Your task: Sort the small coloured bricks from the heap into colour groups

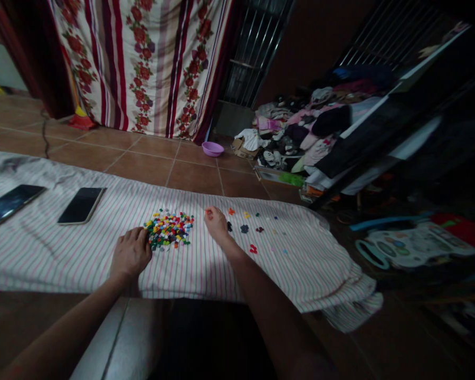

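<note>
A mixed heap of small colourful pieces (169,230), like beads or tiny blocks, lies on a striped cloth (198,274). My left hand (131,250) rests palm down at the heap's left edge, its fingers loosely bent and lying on the cloth. To the right of the heap, my right hand (217,222) pinches a small orange piece (208,212) between thumb and finger. Beyond that hand are little single-colour groups: orange pieces (231,211), yellow pieces (246,215), dark grey pieces (244,228), red pieces (253,248) and several others.
Two phones, a near one (81,206) and a farther one (11,206), lie on the cloth at left. Past the cloth's far edge, a purple basin (212,149) stands on the tiled floor before a flowered curtain (142,68). Clothes (301,121) are piled at right.
</note>
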`<state>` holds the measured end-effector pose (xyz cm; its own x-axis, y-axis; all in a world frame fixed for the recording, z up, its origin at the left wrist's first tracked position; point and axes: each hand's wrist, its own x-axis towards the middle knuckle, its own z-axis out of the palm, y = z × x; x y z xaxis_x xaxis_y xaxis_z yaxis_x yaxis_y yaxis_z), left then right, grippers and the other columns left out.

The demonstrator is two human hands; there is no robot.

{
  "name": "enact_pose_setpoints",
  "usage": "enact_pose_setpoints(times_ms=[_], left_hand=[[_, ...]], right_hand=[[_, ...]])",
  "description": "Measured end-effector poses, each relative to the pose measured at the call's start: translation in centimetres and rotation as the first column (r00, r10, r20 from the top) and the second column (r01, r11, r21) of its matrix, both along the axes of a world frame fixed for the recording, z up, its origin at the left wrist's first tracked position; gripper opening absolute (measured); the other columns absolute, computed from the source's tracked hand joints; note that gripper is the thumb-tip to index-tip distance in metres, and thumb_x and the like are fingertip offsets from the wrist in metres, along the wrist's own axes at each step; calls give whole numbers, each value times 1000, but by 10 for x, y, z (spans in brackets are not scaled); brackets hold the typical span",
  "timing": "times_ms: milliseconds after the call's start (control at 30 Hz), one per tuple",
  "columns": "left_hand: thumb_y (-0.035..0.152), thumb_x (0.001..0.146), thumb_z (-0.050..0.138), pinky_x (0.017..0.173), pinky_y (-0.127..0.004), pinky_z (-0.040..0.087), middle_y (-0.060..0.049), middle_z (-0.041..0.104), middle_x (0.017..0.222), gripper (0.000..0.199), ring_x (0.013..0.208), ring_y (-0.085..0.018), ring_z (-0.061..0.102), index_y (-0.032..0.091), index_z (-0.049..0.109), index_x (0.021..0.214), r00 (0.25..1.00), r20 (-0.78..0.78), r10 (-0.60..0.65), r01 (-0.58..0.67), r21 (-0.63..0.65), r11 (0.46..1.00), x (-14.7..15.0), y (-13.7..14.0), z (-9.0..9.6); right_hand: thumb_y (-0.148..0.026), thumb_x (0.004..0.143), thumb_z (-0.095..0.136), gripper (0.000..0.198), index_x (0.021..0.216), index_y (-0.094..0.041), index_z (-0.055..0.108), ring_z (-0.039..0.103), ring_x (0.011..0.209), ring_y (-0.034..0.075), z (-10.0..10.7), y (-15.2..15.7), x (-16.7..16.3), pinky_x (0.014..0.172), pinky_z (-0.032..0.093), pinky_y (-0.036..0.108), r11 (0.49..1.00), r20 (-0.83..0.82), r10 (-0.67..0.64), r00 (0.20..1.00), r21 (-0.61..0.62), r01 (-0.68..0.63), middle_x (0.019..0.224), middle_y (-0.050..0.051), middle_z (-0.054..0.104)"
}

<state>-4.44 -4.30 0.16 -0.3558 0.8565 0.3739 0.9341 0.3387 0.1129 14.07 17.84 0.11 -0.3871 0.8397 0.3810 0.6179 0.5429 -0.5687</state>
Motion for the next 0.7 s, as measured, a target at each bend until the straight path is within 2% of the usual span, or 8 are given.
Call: enact_pose_setpoints(times_ms=[167, 333, 500, 700], left_hand=[[23, 88, 41, 83, -40, 43, -12, 66, 112, 27, 103, -28, 59, 14, 60, 106, 1000, -2, -1, 1, -5, 1000, 0, 0, 0], [22, 88, 42, 83, -41, 43, -13, 66, 113, 28, 103, -28, 60, 14, 60, 107, 1000, 3, 3, -3, -7, 1000, 0, 0, -1], [22, 87, 44, 84, -40, 44, -13, 66, 114, 28, 104, -27, 60, 14, 60, 108, 1000, 6, 8, -8, -2, 1000, 0, 0, -1], [22, 87, 44, 86, -40, 44, -13, 65, 117, 30, 106, -28, 59, 13, 60, 110, 1000, 2, 9, -9, -3, 1000, -1, 2, -3]], right_hand=[[-12, 83, 50, 25, 97, -18, 70, 63, 85, 17, 9, 25, 34, 81, 47, 27, 986, 96, -163, 982, -29, 166, 93, 6, 70], [-15, 87, 49, 28, 101, -19, 73, 63, 90, 17, 17, 41, 57, 79, 44, 25, 952, 247, -297, 922, -4, 307, 96, 7, 70], [-17, 90, 47, 32, 101, -22, 76, 65, 87, 16, 21, 54, 70, 75, 44, 24, 918, 352, -351, 868, -52, 393, 97, 8, 70], [-19, 92, 46, 33, 108, -22, 74, 65, 92, 16, 21, 65, 75, 78, 45, 23, 915, 395, -345, 852, -62, 400, 104, 8, 71]])
